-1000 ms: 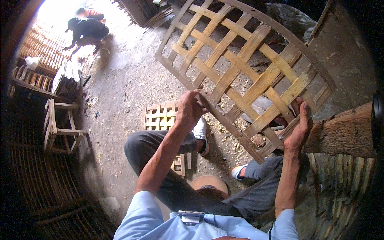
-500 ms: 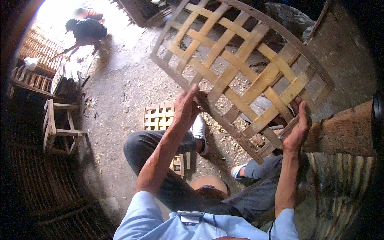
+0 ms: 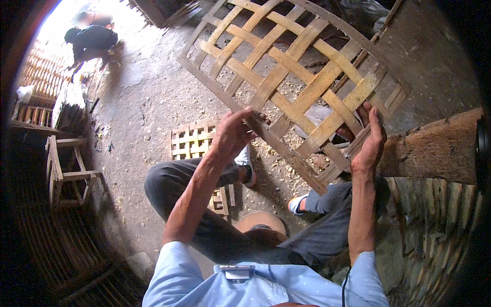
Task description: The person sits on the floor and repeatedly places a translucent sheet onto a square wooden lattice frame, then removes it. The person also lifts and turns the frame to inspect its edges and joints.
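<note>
While seated, a person in a light blue shirt holds one large woven bamboo lattice (image 3: 296,77) up in front of the knees, tilted, with both hands. One left hand (image 3: 232,134) curls over the lattice's lower left frame edge, fingers closed around the strip. One right hand (image 3: 369,143) grips the lower right corner, thumb in front, fingers wrapped behind and partly hidden. Two feet in shoes rest on the dirt floor (image 3: 143,102) below the lattice. Just beside the left knee, one smaller lattice panel (image 3: 192,140) lies flat on the floor. At the right, one thick log (image 3: 434,151) runs sideways. Farther left stands one wooden stool (image 3: 66,169). Far off, at top left, one other person (image 3: 92,41) bends over in bright light.
</note>
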A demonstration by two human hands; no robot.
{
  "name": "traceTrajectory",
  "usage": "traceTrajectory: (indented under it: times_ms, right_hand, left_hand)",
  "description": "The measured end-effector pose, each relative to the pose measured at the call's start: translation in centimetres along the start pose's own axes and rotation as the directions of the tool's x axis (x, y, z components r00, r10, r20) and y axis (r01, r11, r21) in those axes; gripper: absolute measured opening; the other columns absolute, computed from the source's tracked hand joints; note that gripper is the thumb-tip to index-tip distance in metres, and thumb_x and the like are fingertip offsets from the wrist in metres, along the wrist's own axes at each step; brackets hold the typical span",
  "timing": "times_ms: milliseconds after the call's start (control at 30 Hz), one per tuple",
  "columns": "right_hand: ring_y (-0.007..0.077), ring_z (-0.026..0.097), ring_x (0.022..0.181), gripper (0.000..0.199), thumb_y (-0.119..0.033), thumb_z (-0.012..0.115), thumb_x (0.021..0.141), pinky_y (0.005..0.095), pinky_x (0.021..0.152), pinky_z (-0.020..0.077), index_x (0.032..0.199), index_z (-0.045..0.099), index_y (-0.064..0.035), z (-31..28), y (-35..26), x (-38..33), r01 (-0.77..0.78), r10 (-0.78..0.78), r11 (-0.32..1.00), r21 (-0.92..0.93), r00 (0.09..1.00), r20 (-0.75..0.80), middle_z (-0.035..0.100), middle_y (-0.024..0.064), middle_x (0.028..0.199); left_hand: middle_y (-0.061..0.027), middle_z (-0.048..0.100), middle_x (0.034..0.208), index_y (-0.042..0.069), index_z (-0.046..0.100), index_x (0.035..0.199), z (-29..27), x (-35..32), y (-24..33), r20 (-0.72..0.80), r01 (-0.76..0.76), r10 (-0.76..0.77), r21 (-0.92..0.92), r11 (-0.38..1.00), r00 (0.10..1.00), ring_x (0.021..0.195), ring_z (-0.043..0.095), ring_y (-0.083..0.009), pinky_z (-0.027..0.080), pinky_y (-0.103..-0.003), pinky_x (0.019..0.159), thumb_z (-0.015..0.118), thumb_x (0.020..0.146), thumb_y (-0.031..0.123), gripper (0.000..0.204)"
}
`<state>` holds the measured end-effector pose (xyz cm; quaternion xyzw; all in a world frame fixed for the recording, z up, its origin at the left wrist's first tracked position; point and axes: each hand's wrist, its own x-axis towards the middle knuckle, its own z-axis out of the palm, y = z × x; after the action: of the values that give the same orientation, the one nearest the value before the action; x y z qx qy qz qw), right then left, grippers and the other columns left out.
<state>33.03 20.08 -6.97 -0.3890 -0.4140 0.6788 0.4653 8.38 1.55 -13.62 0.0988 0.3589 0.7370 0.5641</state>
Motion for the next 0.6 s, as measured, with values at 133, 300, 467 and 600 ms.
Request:
traceTrajectory:
  times_ms: [133,300,467,600]
  right_hand:
    - [0.0219,0.069,0.104,0.056,-0.047,0.054,0.102,0.0349,0.069,0.0659,0.137,0.053,-0.0029,0.7,-0.6,-0.6,0.003,-0.003,1.0,-0.012,1.0,0.016,0.063,0.013,0.129]
    - [0.0225,0.069,0.103,0.056,-0.046,0.056,0.101,0.0376,0.07,0.065,0.137,0.054,-0.003,-0.1,-0.7,-0.6,0.016,-0.017,1.0,0.006,0.999,0.052,0.063,0.0118,0.129]
    - [0.0249,0.069,0.101,0.053,-0.045,0.06,0.099,0.0438,0.069,0.0636,0.133,0.057,-0.0031,0.4,-0.6,-0.3,0.009,-0.009,0.997,0.073,1.0,-0.004,0.066,0.0121,0.126]
    - [0.0246,0.07,0.101,0.049,-0.043,0.061,0.099,0.0438,0.07,0.0639,0.129,0.06,-0.0043,0.2,-0.9,-0.4,-0.001,0.0,0.998,0.068,1.0,0.004,0.066,0.0109,0.124]
  left_hand:
    - [-0.0122,0.067,0.108,-0.003,0.058,0.114,-0.4,-0.4,-0.1,0.017,-0.057,0.056,0.029,0.998,0.998,0.097,0.069,-0.022,0.061,-0.039,0.089,0.062,0.096,0.012,0.024]
    - [-0.0131,0.066,0.106,-0.005,0.054,0.12,2.1,-0.8,-0.1,-0.006,-0.074,0.076,0.15,0.986,0.997,0.102,0.069,-0.0235,0.061,-0.038,0.091,0.065,0.094,0.007,0.03]
    - [-0.0191,0.066,0.118,-0.007,0.052,0.127,-0.8,-0.2,0.0,0.015,-0.05,0.048,0.125,0.991,0.999,0.116,0.065,-0.0318,0.056,-0.045,0.095,0.063,0.096,0.012,0.039]
    - [-0.0208,0.062,0.125,-0.007,0.049,0.133,1.5,-0.6,0.3,0.053,-0.118,0.12,-0.033,0.992,0.991,0.117,0.064,-0.033,0.057,-0.04,0.09,0.059,0.097,0.01,0.042]
